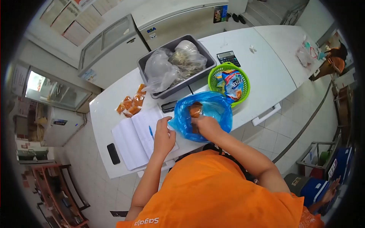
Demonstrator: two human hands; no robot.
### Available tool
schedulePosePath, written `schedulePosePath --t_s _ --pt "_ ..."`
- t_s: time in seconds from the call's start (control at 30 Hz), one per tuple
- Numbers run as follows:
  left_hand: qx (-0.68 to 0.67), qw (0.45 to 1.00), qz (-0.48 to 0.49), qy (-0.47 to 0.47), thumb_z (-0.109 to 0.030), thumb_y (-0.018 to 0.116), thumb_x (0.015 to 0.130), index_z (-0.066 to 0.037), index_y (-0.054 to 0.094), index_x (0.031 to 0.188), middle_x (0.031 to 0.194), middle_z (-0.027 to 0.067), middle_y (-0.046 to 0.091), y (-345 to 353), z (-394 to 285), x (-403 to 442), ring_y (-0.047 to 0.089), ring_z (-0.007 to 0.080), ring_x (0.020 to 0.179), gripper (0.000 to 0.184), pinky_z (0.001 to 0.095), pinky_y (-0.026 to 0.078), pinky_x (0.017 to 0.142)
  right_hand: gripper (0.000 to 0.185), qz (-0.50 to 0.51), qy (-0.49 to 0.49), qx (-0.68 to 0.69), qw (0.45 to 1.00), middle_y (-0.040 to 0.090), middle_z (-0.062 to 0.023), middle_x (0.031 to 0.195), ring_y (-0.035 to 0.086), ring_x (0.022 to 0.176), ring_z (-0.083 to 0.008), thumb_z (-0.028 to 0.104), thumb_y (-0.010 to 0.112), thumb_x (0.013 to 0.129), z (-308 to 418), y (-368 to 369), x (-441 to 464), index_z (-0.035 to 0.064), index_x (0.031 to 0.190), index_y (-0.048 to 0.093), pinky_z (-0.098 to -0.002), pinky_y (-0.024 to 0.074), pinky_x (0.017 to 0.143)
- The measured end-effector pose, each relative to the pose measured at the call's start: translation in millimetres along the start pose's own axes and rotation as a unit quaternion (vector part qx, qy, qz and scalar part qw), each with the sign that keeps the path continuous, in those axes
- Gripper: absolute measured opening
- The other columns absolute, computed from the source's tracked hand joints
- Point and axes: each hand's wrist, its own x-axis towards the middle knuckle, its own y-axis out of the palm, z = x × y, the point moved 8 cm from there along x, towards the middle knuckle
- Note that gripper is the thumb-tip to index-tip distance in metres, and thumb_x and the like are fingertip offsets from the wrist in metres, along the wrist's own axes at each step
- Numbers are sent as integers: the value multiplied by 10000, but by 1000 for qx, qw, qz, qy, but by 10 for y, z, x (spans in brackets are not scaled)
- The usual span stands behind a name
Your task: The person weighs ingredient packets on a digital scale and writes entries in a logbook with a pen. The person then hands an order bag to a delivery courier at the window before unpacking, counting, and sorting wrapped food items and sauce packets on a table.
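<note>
A blue plastic bag [224, 114] stands open on the white table [266, 83]. My right hand [207, 127] reaches into it, its fingertips against an orange-brown packet [195, 109]; whether it grips the packet is hard to tell. At the bag's left edge is my left hand [164, 135], its fingers curled on the blue plastic. Left of that hand lies an open notebook [131, 138] with a blue pen [151, 132] on its page. More orange-brown packets [131, 104] lie beyond the notebook.
Behind the bag are a grey bin [178, 87] of clear plastic bags, a green basket [243, 95] with packets, and a calculator [228, 58]. A phone [113, 153] lies at the left edge, a dark case [169, 106] near the bag. At the lower right, another person's hand [332, 189] shows.
</note>
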Motion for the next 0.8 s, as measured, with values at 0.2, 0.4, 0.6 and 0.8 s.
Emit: schedulePosePath --t_s 0.2,0.4,0.6,0.8 --pt "-126 987 -32 95 -22 661 864 -17 539 1192 1152 165 615 -35 -290 95 694 205 931 350 304 549 741 167 -8 21 -39 999 709 -185 883 718 837 -380 170 666 847 213 -746 183 43 953 686 -487 576 722" --pt "-266 950 161 11 -147 733 870 -6 444 1255 1202 246 621 732 96 479 675 324 1098 501 388 540 920 182 71 28 -132 988 731 -201 905 733 823 -378 170 626 852 -137 441 208 44 939 725 -482 593 738" --pt "-69 985 131 86 -275 843 797 0 311 1473 1282 278 594 479 50 329 615 423 1168 903 462 494 1005 124 -57 -5 22 998 686 -183 827 683 764 -366 114 636 842 363 -968 12 -5 856 667 -461 517 663" --pt "-341 923 -11 175 -64 780 825 -10 599 1261 1153 83 700 -626 -825 547 655 168 1048 475 323 520 924 202 -132 -133 377 907 703 -120 874 688 818 -220 175 582 984 1380 -2184 -5 22 1042 702 -345 520 735"
